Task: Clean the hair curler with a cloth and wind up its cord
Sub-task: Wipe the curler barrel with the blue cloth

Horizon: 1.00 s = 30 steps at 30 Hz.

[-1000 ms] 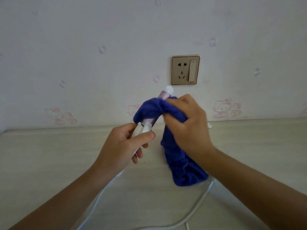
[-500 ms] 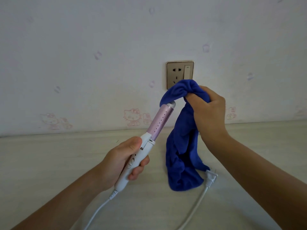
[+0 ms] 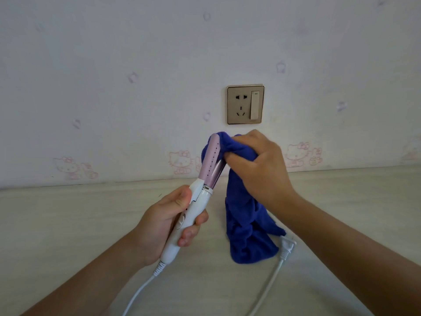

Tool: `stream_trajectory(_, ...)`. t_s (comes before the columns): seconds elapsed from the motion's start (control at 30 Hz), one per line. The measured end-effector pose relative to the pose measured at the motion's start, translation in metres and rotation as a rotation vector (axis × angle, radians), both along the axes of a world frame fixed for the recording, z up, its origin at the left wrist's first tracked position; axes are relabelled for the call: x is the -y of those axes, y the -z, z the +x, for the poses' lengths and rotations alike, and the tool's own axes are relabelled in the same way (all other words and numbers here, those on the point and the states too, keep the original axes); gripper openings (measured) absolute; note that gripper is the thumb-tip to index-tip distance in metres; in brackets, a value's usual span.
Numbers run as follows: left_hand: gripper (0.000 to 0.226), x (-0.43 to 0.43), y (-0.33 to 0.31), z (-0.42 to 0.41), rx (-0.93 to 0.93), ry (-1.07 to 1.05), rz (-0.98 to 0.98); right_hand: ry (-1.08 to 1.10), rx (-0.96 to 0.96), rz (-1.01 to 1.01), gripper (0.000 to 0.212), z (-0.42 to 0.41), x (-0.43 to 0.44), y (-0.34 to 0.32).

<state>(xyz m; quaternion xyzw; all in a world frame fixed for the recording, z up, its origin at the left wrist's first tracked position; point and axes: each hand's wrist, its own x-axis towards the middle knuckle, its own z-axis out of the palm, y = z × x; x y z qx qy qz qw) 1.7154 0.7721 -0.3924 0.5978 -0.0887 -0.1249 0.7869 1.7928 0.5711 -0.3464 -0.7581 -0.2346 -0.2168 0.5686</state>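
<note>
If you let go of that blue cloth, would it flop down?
Probably flop: the soft blue cloth hangs in limp folds below the right hand and drapes over the tip of the pink-and-white hair curler. Likely light too: one hand lifts it.

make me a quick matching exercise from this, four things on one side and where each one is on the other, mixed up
1 hair curler
2 cloth
3 plug
4 wall socket

A on the wall, nothing plugged in
B lying on the table
C gripped by the left hand
D bunched in the right hand at the curler's tip

Pairs: 1-C, 2-D, 3-B, 4-A
</note>
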Motion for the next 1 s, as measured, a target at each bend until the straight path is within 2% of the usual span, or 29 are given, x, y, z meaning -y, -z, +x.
stream_trajectory(0.17,0.058,-0.002,-0.004,0.001,0.001,-0.056,-0.017,-0.114,0.058,-0.1,0.005,-0.015,-0.016,0.015)
stream_trajectory(0.27,0.06,-0.004,-0.002,0.0,0.006,-0.09,0.009,-0.167,0.041,-0.101,0.008,-0.017,-0.017,0.022)
stream_trajectory(0.37,0.055,-0.003,-0.003,0.002,0.022,-0.093,0.031,-0.13,0.047,-0.133,0.015,-0.013,-0.013,0.02)
stream_trajectory(0.5,0.038,0.001,-0.003,0.0,0.082,-0.064,0.079,-0.008,0.008,0.064,0.02,-0.004,-0.005,0.005)
stream_trajectory(0.6,0.039,0.005,-0.002,-0.001,0.097,-0.06,0.093,-0.02,-0.003,0.106,0.026,-0.003,0.001,0.001)
stream_trajectory(0.77,0.046,0.005,-0.003,0.001,0.122,-0.12,0.086,-0.167,0.015,-0.034,0.013,-0.016,-0.015,0.016)
stream_trajectory(0.9,0.042,0.003,-0.001,-0.002,0.12,-0.162,0.128,-0.241,-0.013,-0.049,0.021,-0.02,-0.017,0.022)
stream_trajectory(1.0,0.044,0.004,-0.005,0.0,0.13,-0.158,0.124,-0.203,0.03,-0.06,0.017,-0.017,-0.015,0.018)
